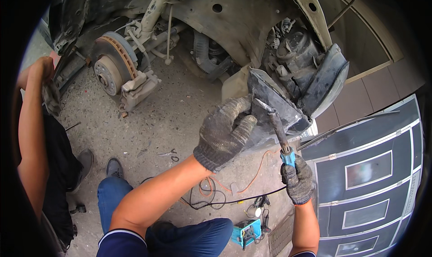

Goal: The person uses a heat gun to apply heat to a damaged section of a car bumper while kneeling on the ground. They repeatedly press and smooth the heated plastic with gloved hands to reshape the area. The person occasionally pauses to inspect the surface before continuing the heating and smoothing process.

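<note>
The right hand (297, 180) wraps the blue-handled tool (280, 132), whose long axis slants up-left, its tip over the black plastic panel (290, 116) just beyond, near the left hand (226, 132), curled at the panel's left edge, pinch unclear.

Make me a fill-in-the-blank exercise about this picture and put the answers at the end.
1. The left hand wears a dark knitted ____.
2. The right hand holds a metal-shafted tool with a ____ handle.
3. Metal ____ with finger loops lie on the speckled grey concrete floor.

Missing words: glove; blue; scissors.
</note>
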A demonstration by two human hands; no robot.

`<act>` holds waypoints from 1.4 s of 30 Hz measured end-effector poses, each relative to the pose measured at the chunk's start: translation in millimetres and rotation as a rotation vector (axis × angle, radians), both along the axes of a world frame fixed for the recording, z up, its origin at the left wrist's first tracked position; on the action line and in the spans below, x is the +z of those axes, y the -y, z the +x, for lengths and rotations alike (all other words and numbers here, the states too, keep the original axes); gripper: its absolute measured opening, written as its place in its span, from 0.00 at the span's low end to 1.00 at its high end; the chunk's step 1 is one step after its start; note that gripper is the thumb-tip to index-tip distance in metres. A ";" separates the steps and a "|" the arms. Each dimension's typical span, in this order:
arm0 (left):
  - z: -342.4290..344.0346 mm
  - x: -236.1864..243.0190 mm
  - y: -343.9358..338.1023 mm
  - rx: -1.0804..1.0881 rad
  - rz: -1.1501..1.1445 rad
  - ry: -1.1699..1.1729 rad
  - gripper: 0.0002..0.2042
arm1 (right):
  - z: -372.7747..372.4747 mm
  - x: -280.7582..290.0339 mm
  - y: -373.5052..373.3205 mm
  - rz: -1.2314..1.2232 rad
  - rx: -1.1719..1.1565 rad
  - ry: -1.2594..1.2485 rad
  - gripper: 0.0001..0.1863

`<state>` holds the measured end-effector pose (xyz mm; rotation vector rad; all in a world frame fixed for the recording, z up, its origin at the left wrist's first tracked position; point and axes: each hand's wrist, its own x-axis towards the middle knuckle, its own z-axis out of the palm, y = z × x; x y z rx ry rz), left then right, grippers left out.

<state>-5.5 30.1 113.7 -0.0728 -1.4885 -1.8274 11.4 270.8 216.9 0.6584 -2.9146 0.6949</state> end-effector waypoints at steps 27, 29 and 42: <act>3.6 4.6 -0.4 -0.084 0.103 0.029 0.15 | 8.5 2.4 9.2 -0.024 0.028 0.046 0.22; 0.9 1.5 -1.9 -0.078 0.108 0.018 0.15 | 5.3 0.3 6.7 -0.017 0.010 0.051 0.22; 0.4 4.1 -2.3 -0.088 0.113 0.029 0.15 | 9.5 -4.2 3.4 -0.164 -0.023 0.116 0.21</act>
